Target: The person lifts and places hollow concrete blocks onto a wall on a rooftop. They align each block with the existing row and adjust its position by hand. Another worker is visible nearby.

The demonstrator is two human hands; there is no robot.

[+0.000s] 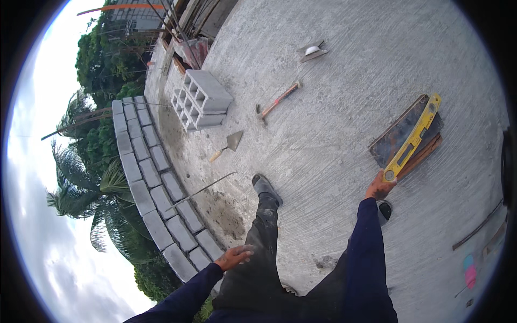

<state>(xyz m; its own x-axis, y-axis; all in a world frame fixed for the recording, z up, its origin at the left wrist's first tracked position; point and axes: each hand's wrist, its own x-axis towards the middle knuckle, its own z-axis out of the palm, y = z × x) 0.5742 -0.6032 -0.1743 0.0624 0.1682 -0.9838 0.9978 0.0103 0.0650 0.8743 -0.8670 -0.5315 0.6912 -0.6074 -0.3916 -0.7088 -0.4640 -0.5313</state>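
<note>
My right hand (381,186) is closed round the near end of a yellow spirit level (416,137). The level slants away over a dark, worn board (396,132) with a brown wooden edge; I cannot tell whether it rests on it. Over my left thigh lies my left hand (235,257), holding nothing, its fingers loosely extended. Further off on the concrete are a pointing trowel (233,141) with a wooden handle and a claw hammer (279,101) with an orange and black handle.
A low wall of grey blocks (152,175) curves along the left, with a thin metal rod (202,191) reaching across it. Hollow concrete blocks (212,94) are stacked beyond. A small holder with white winding (312,50) sits far off; a pink-and-blue object (470,275) lies right.
</note>
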